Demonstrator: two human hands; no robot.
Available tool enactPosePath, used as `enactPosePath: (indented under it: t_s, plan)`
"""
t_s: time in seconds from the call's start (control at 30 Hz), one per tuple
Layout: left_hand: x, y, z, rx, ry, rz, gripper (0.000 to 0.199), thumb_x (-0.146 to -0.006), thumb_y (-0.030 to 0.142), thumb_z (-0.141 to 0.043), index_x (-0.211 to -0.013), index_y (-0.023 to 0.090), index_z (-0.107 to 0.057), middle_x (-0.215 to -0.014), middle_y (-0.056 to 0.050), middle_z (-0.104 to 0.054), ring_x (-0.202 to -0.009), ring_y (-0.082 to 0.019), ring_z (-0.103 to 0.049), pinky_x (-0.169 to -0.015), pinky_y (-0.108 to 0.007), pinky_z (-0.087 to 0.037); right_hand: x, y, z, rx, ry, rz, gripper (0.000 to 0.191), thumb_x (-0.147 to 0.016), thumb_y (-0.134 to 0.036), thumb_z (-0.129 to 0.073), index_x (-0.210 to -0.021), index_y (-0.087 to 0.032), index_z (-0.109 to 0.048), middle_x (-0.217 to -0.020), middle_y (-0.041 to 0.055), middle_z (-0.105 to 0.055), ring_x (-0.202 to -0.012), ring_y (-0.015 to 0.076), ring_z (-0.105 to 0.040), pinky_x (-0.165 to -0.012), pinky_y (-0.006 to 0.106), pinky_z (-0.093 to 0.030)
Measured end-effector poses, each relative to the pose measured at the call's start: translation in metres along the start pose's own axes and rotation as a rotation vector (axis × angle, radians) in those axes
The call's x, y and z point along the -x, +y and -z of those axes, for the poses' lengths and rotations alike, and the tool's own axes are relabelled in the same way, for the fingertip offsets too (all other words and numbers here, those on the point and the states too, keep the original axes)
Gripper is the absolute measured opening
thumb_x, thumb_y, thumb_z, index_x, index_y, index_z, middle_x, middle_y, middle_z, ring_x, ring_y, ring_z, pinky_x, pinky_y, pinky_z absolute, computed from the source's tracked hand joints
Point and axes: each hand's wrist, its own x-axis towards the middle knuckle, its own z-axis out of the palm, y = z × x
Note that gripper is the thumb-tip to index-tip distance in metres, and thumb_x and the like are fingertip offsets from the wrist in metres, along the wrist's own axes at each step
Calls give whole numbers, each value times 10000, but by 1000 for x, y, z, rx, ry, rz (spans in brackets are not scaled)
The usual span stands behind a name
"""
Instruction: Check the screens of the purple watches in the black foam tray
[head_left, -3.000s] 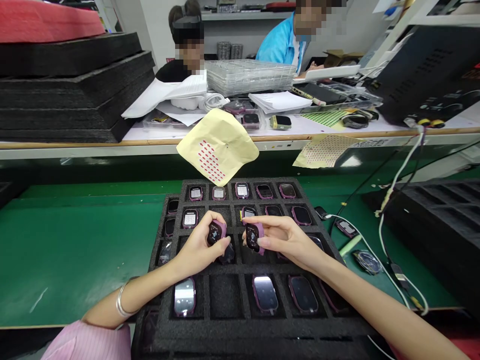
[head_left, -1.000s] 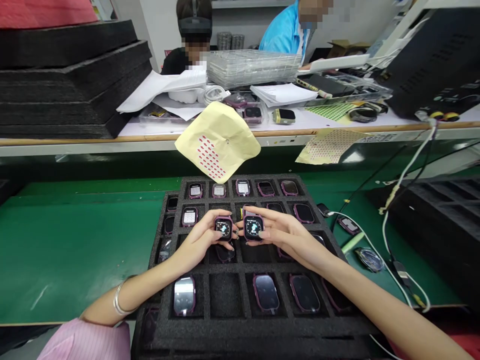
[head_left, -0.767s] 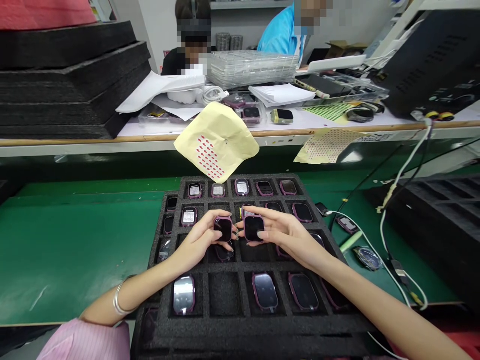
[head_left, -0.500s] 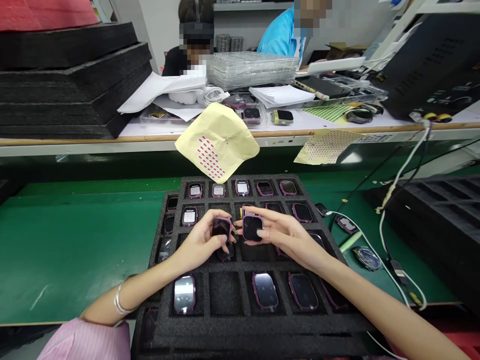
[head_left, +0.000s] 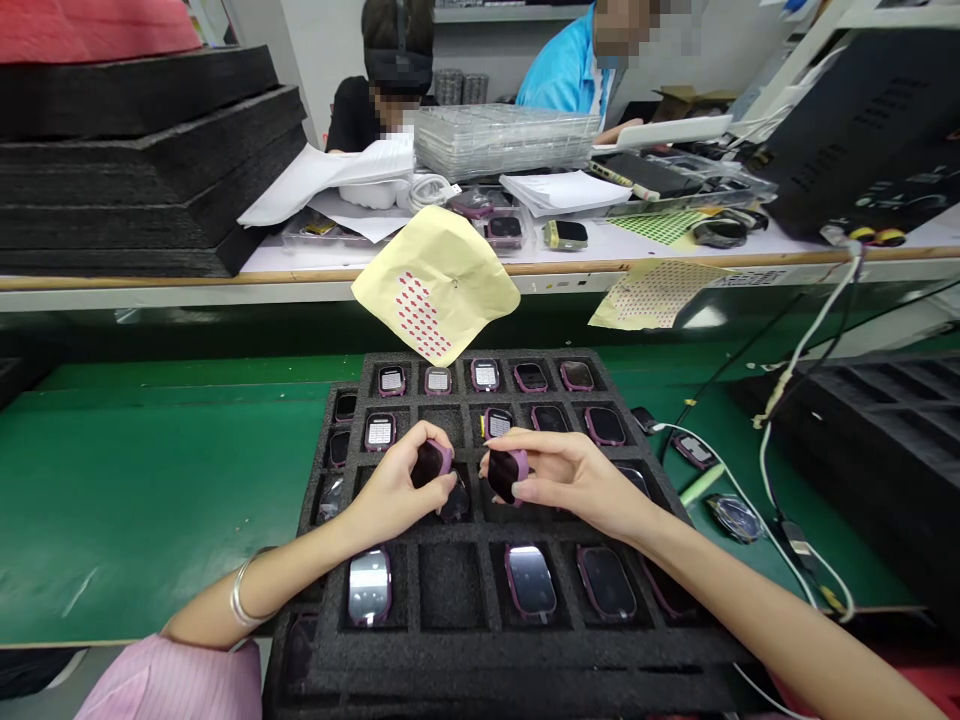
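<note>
Left watch [head_left: 427, 465] and right watch [head_left: 505, 474], both purple-rimmed: holding side by side above the middle of a black foam tray [head_left: 480, 655], leaving a narrow gap between. Clasping the left watch by its edges, enclosing it between thumb and fingers of the left grip [head_left: 397, 487]. Clasping the right watch likewise with the right grip [head_left: 574, 475], resting the thumb at the lower edge and the index finger along the top edge. Presenting both at a tilt, facing the dark screens leftward and exposing the purple side walls on the right. Overhanging a seated watch [head_left: 456, 503] with the left grip. Exposing the foam floor of the front-row compartment [head_left: 450, 588] second from the left, offering open room between its walls. Crossing the tray's right portion with the right forearm [head_left: 705, 560]. Spreading green surface [head_left: 135, 480] to the left, offering open room there; narrowing it on the right with a loose watch [head_left: 694, 450] near the tray edge.
</note>
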Motion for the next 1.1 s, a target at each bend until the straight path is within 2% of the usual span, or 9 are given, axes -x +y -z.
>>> enactPosePath:
  t_s: [0.2, 0.37, 0.57, 0.77, 0.93, 1.1]
  plan:
    - [1, 0, -2, -27, 17, -63, 211, -798, 149, -602, -958, 194, -472, -828, 28, -466, -545, -58, -439, -495, -199, -344, 1, -1, -1, -31, -29, -33, 439, -775, -229, -752, -1200, -199, -646, -1057, 74, -683, -914, 181, -653, -874, 336, -498]
    - [0, 0, 0, -71, 11, -57, 187, -775, 99, -558, -908, 193, -466, -794, 32, -465, -590, -78, -446, -563, -208, -389, 1, 1, -1, -23, -7, -33, 391, -761, -219, -761, -1141, -179, -681, -1029, 59, -668, -919, 176, -636, -824, 307, -519]
    - [0, -1, -1, -47, 2, -53, 175, -812, 142, -554, -950, 199, -463, -783, 30, -453, -542, -64, -417, -503, -195, -351, 0, 0, -2, -8, -26, -57, 443, -753, -215, -765, -1182, -191, -658, -971, 41, -678, -826, 143, -638, -790, 279, -518]
    - [1, 1, 0, -103, 7, -96, 201, -756, 72, -546, -902, 191, -477, -785, 29, -470, -614, -85, -439, -568, -202, -384, 0, 1, -3, 47, -11, -37, 427, -762, -252, -755, -1172, -177, -665, -983, 49, -656, -906, 170, -625, -813, 291, -509]
    - [1, 1, -1, -89, 4, -80, 200, -773, 92, -545, -931, 194, -477, -790, 33, -475, -577, -73, -431, -553, -201, -375, 1, 1, -3, 3, -38, -43, 448, -780, -237, -742, -1213, -189, -637, -983, 48, -670, -835, 149, -635, -801, 295, -510]
    - [1, 2, -1, -107, 23, -93, 189, -744, 76, -549, -879, 193, -485, -775, 33, -478, -615, -90, -440, -576, -204, -382, 1, 1, -3, 52, -6, -42, 432, -764, -255, -754, -1179, -180, -662, -992, 54, -661, -892, 174, -635, -827, 309, -509]
